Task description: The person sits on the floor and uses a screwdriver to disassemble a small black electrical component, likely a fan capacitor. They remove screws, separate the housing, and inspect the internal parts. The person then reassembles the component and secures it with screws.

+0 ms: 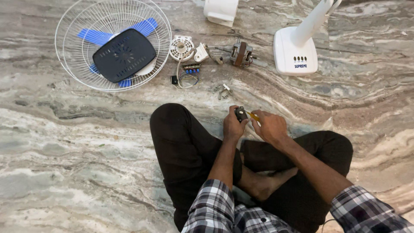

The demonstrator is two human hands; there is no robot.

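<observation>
Black and small, a plastic part [240, 114] sits pinched in the left hand [233, 125], held just above the crossed legs. The right hand [270, 126] is closed around a yellow-handled tool [253, 116], probably a screwdriver, whose tip meets that part.

Judging by what lies about, the fan is already well dismantled. A cluster of loose screws [221, 91] lies on the marble floor [64, 142] just ahead of the hands. Further out are a wired switch block [191, 69], a white round vented cover [181, 46], the bare motor [240, 53], and the white wire guard [113, 44] holding blue blades [146, 26] and a black vented cover [124, 55]. Whether the work runs towards taking apart or rebuilding cannot be told.

At upper right stands the white fan base [295, 51], bearing a row of dark buttons with a small dark printed label beneath. A white housing [221, 11] lies at the top edge.
</observation>
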